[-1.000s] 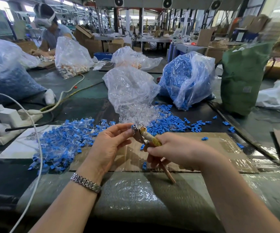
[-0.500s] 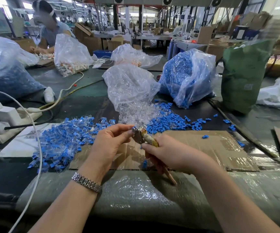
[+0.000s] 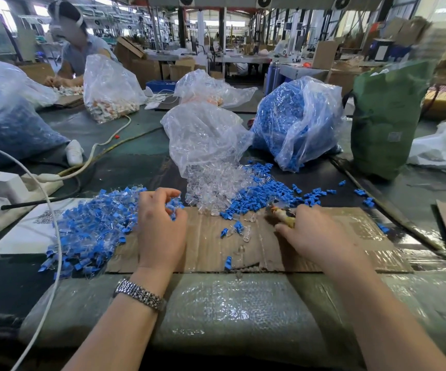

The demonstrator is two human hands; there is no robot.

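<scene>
My left hand (image 3: 160, 226) hovers with curled fingers at the right edge of a pile of assembled blue-and-clear plastic parts (image 3: 93, 228); whether it holds a part I cannot tell. My right hand (image 3: 315, 236) grips a small yellow-handled tool (image 3: 283, 216) low over the cardboard sheet (image 3: 205, 253), its tip pointing at the heap of loose blue caps (image 3: 256, 196). A heap of clear plastic pieces (image 3: 213, 188) spills from a clear bag (image 3: 203, 137) between the two piles. A few single blue and clear pieces lie on the cardboard between my hands.
A bag of blue caps (image 3: 294, 124) and a green sack (image 3: 385, 121) stand behind on the right. A power strip with charger and white cable (image 3: 10, 186) sits at the left. Bubble wrap (image 3: 229, 309) covers the near edge. Another person (image 3: 74, 46) works at the far left.
My hands were together, holding a part against the tool tip. They have parted: the left went left to the assembled pile, the right went right and down with the tool toward the blue caps.
</scene>
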